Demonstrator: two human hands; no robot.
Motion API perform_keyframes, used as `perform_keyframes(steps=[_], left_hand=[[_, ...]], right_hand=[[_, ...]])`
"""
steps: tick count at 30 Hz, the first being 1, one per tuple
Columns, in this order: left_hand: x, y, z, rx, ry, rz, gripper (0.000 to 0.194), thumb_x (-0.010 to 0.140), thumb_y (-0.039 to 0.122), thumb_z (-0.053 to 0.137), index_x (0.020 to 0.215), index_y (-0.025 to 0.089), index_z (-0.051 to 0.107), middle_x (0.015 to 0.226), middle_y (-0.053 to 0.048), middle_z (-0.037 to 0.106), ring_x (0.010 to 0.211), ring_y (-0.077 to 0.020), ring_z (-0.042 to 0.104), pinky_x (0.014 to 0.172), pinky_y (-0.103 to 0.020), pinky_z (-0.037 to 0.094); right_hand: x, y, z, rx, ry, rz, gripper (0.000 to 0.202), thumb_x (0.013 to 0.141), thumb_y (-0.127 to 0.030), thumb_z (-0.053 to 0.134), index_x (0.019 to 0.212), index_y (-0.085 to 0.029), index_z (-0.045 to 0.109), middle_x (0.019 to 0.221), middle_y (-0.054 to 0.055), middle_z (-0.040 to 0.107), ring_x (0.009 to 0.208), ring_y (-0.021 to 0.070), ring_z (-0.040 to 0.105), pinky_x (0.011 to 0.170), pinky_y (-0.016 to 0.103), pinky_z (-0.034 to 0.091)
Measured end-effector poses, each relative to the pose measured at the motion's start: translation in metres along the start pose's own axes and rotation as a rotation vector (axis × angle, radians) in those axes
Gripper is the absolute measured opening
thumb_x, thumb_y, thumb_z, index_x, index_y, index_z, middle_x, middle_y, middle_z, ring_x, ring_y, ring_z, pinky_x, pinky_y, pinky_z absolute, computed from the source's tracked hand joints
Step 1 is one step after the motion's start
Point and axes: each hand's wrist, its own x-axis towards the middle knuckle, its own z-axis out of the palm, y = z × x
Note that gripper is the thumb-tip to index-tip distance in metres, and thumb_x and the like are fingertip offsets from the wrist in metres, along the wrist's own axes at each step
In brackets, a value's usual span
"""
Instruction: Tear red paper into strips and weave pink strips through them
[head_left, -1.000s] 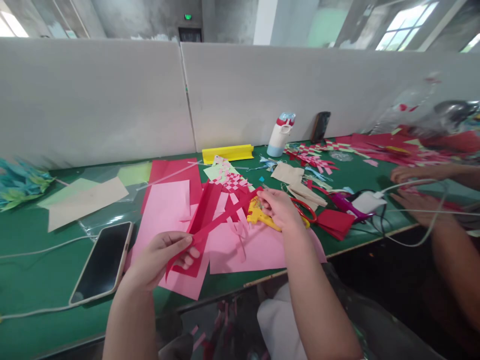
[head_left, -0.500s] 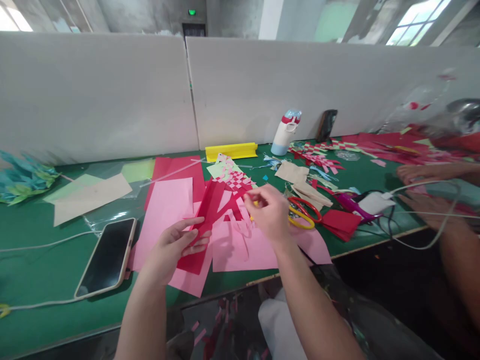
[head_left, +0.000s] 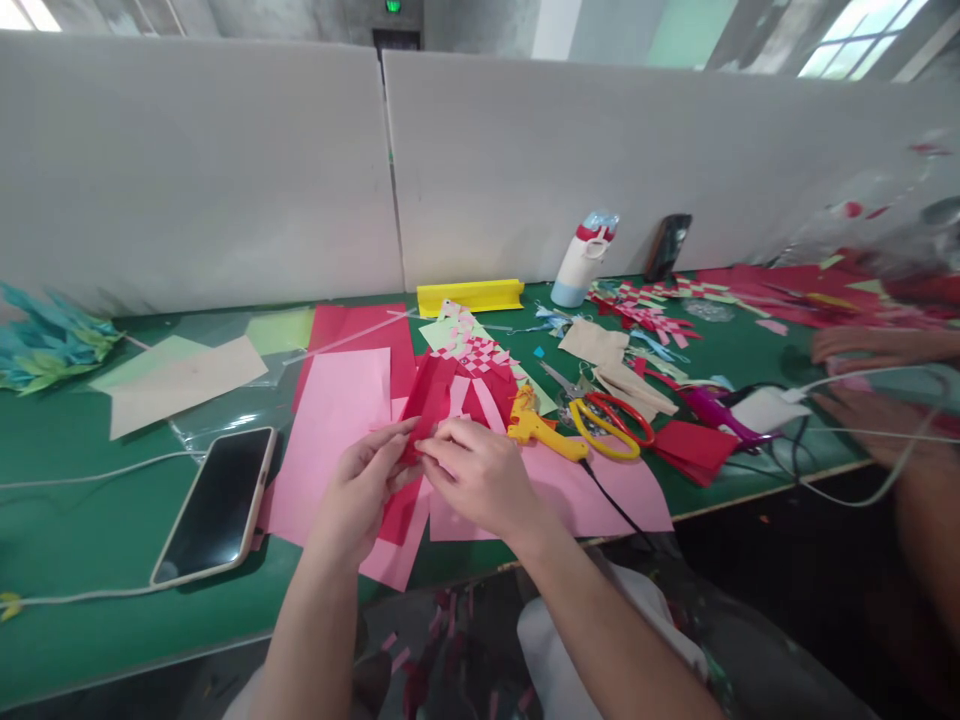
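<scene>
My left hand is closed on a folded red paper that slants away from me. My right hand meets it there, thumb and fingers pinched on the same red paper, though the fingertips partly hide what lies between them. Beneath both hands are pink sheets and another red sheet. Just beyond the paper is a woven red-and-pink checkered piece. Pink strips lie close to my right hand. A yellow glue gun rests to the right of it.
Scissors with red and yellow handles lie beside a red paper stack. A phone is on the left, a bottle and a yellow folded strip stand by the partition. A co-worker's hands are at the far right.
My right hand has moved left and down from above the strips to the red paper, beside my left hand. The glue gun has come into fuller view. The camera view has shifted slightly.
</scene>
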Motion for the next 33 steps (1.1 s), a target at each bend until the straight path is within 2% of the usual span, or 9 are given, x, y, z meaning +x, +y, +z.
perform_keyframes(steps=[5, 7, 11, 15, 17, 19, 22, 26, 33], left_hand=[[-0.003, 0.005, 0.0, -0.004, -0.015, 0.004, 0.046, 0.07, 0.022, 0.072, 0.113, 0.01, 0.061, 0.078, -0.001, 0.07, 0.077, -0.0126, 0.068, 0.076, -0.022, 0.054], [-0.005, 0.007, 0.001, -0.006, -0.017, 0.017, 0.052, 0.072, 0.022, 0.071, 0.12, 0.011, 0.056, 0.072, 0.001, 0.068, 0.082, -0.0152, 0.069, 0.083, -0.026, 0.054], [-0.007, 0.009, 0.003, 0.032, -0.019, 0.043, 0.054, 0.075, 0.024, 0.067, 0.125, 0.013, 0.048, 0.071, -0.001, 0.069, 0.092, -0.0206, 0.069, 0.086, -0.031, 0.053], [-0.007, 0.005, 0.004, 0.084, -0.05, 0.036, 0.052, 0.074, 0.027, 0.069, 0.119, 0.016, 0.047, 0.065, 0.003, 0.067, 0.081, -0.0181, 0.071, 0.083, -0.03, 0.054], [-0.007, 0.003, 0.005, 0.1, -0.095, 0.024, 0.05, 0.074, 0.028, 0.069, 0.117, 0.017, 0.047, 0.063, 0.005, 0.065, 0.08, -0.0177, 0.071, 0.082, -0.03, 0.055], [-0.007, 0.002, 0.006, 0.103, -0.131, 0.025, 0.049, 0.075, 0.029, 0.068, 0.118, 0.018, 0.046, 0.067, 0.003, 0.067, 0.083, -0.0194, 0.071, 0.081, -0.031, 0.055], [-0.008, 0.001, 0.007, 0.105, -0.127, 0.012, 0.045, 0.078, 0.032, 0.065, 0.116, 0.017, 0.047, 0.076, -0.003, 0.072, 0.088, -0.0222, 0.07, 0.079, -0.034, 0.056], [-0.007, 0.001, 0.008, 0.134, -0.125, -0.02, 0.04, 0.071, 0.032, 0.072, 0.102, 0.014, 0.055, 0.083, -0.01, 0.075, 0.087, -0.0243, 0.071, 0.076, -0.033, 0.056], [-0.006, -0.004, 0.011, 0.096, -0.024, 0.0, 0.032, 0.062, 0.035, 0.08, 0.08, 0.013, 0.066, 0.075, -0.01, 0.075, 0.076, -0.023, 0.072, 0.07, -0.032, 0.058]], right_hand=[[0.004, -0.001, -0.006, 0.263, 0.032, 0.107, 0.022, 0.084, -0.02, 0.05, 0.093, -0.019, 0.07, 0.082, 0.004, 0.066, 0.067, 0.0125, 0.057, 0.062, 0.025, 0.045], [0.005, 0.002, -0.007, 0.42, 0.067, 0.244, 0.02, 0.085, -0.023, 0.05, 0.082, -0.018, 0.069, 0.076, 0.003, 0.065, 0.061, 0.0114, 0.054, 0.058, 0.024, 0.043], [0.006, 0.015, 0.0, 0.628, 0.095, 0.572, 0.035, 0.085, -0.042, 0.054, 0.062, -0.017, 0.063, 0.058, 0.001, 0.057, 0.056, 0.0117, 0.051, 0.054, 0.025, 0.038], [0.007, 0.019, 0.009, 1.027, -0.108, 0.79, 0.04, 0.072, -0.053, 0.066, 0.057, -0.017, 0.057, 0.047, -0.005, 0.047, 0.041, 0.006, 0.035, 0.042, 0.022, 0.024], [0.008, 0.017, 0.012, 1.193, -0.111, 0.893, 0.039, 0.064, -0.051, 0.074, 0.059, -0.017, 0.057, 0.049, -0.005, 0.05, 0.04, 0.0048, 0.036, 0.04, 0.02, 0.024], [0.009, 0.014, 0.013, 1.277, -0.04, 0.97, 0.037, 0.058, -0.045, 0.08, 0.061, -0.016, 0.058, 0.054, -0.003, 0.055, 0.045, 0.0064, 0.046, 0.043, 0.019, 0.031], [0.012, 0.012, 0.011, 1.302, 0.086, 1.013, 0.035, 0.054, -0.039, 0.082, 0.058, -0.015, 0.057, 0.053, -0.003, 0.054, 0.047, 0.0073, 0.049, 0.044, 0.02, 0.034], [0.013, 0.014, 0.008, 1.301, 0.229, 0.989, 0.041, 0.053, -0.036, 0.083, 0.051, -0.016, 0.047, 0.046, -0.008, 0.039, 0.041, 0.0034, 0.032, 0.04, 0.02, 0.027], [0.012, 0.015, 0.009, 1.273, 0.271, 0.929, 0.048, 0.056, -0.036, 0.082, 0.049, -0.018, 0.038, 0.045, -0.009, 0.032, 0.041, 0.0035, 0.026, 0.039, 0.021, 0.022]])
